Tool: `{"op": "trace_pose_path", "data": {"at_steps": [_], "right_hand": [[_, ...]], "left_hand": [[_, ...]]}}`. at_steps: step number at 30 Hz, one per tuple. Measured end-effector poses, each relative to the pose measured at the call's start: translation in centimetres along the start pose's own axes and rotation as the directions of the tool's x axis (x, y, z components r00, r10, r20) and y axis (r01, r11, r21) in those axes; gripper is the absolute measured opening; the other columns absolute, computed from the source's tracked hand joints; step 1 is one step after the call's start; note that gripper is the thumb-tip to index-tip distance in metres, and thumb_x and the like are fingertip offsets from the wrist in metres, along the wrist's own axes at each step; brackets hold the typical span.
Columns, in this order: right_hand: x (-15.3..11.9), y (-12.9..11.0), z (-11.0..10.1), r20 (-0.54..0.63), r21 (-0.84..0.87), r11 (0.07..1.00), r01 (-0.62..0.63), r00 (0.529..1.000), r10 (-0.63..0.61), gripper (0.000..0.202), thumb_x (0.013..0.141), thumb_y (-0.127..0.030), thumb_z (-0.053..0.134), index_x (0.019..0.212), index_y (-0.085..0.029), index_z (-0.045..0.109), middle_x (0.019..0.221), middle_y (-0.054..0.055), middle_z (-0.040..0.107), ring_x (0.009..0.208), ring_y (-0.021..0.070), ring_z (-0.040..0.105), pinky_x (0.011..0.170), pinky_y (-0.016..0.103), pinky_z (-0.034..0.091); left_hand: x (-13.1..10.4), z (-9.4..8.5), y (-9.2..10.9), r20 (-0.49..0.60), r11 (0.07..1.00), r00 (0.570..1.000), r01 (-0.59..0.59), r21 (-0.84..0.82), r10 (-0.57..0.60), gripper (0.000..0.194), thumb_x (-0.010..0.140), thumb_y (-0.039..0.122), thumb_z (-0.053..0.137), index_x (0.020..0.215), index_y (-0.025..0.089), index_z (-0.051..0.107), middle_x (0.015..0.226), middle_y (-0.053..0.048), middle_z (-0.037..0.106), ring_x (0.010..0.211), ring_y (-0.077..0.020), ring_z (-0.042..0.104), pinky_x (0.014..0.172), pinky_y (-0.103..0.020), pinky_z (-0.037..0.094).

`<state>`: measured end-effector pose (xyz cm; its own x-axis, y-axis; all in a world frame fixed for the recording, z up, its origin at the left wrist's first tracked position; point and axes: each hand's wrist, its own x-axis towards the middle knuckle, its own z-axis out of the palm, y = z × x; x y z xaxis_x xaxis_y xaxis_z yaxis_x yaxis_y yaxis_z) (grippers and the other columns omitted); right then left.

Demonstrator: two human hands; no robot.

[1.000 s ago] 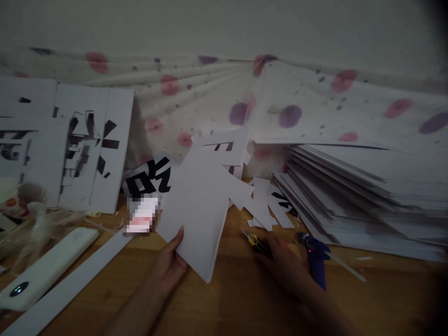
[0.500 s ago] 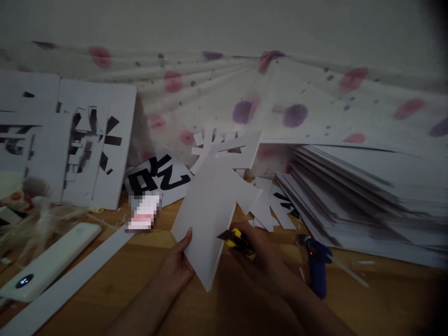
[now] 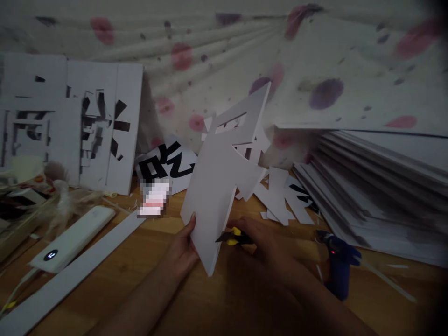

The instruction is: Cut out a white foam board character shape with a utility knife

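Note:
My left hand (image 3: 184, 247) grips the lower left edge of a white foam board (image 3: 212, 186), thumb on its front face. The board is tilted upright above the table, with a slot and notched shapes cut out of its upper part. In my right hand (image 3: 268, 252) is a utility knife (image 3: 236, 236) with yellow parts and a dark blade. Its blade points left and lies at the board's lower right edge; whether it touches, I cannot tell. Behind the board, white cut pieces partly show through the gaps.
White boards with cut-out characters (image 3: 129, 88) lean at the left. A power bank (image 3: 75, 238) and a long white strip (image 3: 73, 270) lie at left. A blue glue gun (image 3: 339, 266) stands at right, before stacked boards (image 3: 367, 210). Paper with black characters (image 3: 182, 179) lies behind.
The view has shifted downward and left, so the surroundings sit higher and further right. The board has turned a little, showing more of its edge. Both hands keep their holds.

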<state>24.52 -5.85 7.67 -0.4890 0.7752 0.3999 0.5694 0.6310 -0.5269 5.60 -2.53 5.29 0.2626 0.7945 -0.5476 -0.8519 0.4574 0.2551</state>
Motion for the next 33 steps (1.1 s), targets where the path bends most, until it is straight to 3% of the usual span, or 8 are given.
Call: {"op": "trace_pose_path", "data": {"at_steps": [5,14,18,21,26,30,33], "right_hand": [[-0.1,0.7,0.1,0.010,-0.038,0.999,0.032,0.999,-0.032,0.043,0.073,-0.009,0.050,0.114,-0.022,0.046,0.099,0.006,0.058,0.089,0.0186,0.052,0.073,0.033,0.041],[-0.3,1.4,1.3,0.119,0.043,0.999,0.012,0.993,-0.017,0.037,0.075,-0.009,0.050,0.110,-0.021,0.049,0.098,0.006,0.059,0.087,0.0172,0.054,0.074,0.032,0.044],[-0.1,1.2,0.5,0.172,0.059,0.996,0.060,0.983,-0.069,0.042,0.076,-0.008,0.050,0.114,-0.024,0.049,0.107,0.006,0.058,0.098,0.0174,0.052,0.083,0.033,0.041],[-0.7,1.1,-0.8,0.201,-0.023,0.998,0.052,0.978,-0.046,0.039,0.075,-0.010,0.051,0.111,-0.024,0.051,0.105,0.005,0.059,0.096,0.0182,0.053,0.082,0.033,0.040],[-3.5,1.7,-2.1,0.152,-0.214,0.973,-0.090,0.980,0.125,0.022,0.072,-0.010,0.050,0.090,-0.021,0.053,0.084,0.003,0.059,0.075,0.0167,0.053,0.064,0.029,0.039],[-4.9,1.6,-1.2,0.090,-0.248,0.953,-0.172,0.976,0.199,0.018,0.070,-0.011,0.050,0.084,-0.022,0.051,0.080,0.002,0.058,0.073,0.0164,0.052,0.061,0.028,0.037],[-4.8,1.4,-0.3,0.074,-0.247,0.949,-0.197,0.973,0.221,0.025,0.068,-0.010,0.049,0.091,-0.021,0.051,0.081,0.003,0.058,0.073,0.0166,0.052,0.061,0.027,0.036]], "left_hand": [[0.0,0.1,0.1,-0.013,0.999,0.999,-0.041,-0.015,0.041,0.040,0.086,0.012,0.049,0.125,0.009,0.044,0.080,-0.010,0.070,0.066,-0.0203,0.068,0.067,-0.034,0.058],[0.1,-0.1,-0.1,-0.019,0.999,0.999,-0.049,0.013,0.049,0.030,0.087,0.015,0.049,0.116,0.007,0.050,0.074,-0.009,0.069,0.065,-0.0201,0.068,0.067,-0.034,0.058],[0.2,-0.4,-0.3,-0.014,0.999,0.999,-0.030,0.039,0.030,0.027,0.086,0.014,0.050,0.112,0.007,0.053,0.075,-0.009,0.069,0.063,-0.0187,0.067,0.068,-0.033,0.058],[0.2,-0.4,-0.5,-0.020,0.997,0.999,-0.037,0.067,0.038,0.022,0.085,0.013,0.052,0.106,0.008,0.056,0.076,-0.008,0.069,0.063,-0.0168,0.067,0.070,-0.032,0.058],[0.8,-0.8,-0.7,-0.028,0.961,0.974,-0.216,0.175,0.224,0.015,0.081,0.011,0.058,0.095,0.013,0.061,0.086,-0.006,0.070,0.071,-0.0147,0.067,0.069,-0.026,0.058],[1.2,-1.6,-1.1,-0.041,0.897,0.931,-0.335,0.289,0.362,0.023,0.075,0.010,0.065,0.098,0.016,0.063,0.099,-0.006,0.068,0.078,-0.0137,0.066,0.067,-0.020,0.056],[0.9,-1.7,-1.5,0.022,0.806,0.888,-0.428,0.409,0.460,0.032,0.072,0.012,0.068,0.103,0.018,0.061,0.109,-0.007,0.065,0.087,-0.0150,0.065,0.070,-0.020,0.055]]}}
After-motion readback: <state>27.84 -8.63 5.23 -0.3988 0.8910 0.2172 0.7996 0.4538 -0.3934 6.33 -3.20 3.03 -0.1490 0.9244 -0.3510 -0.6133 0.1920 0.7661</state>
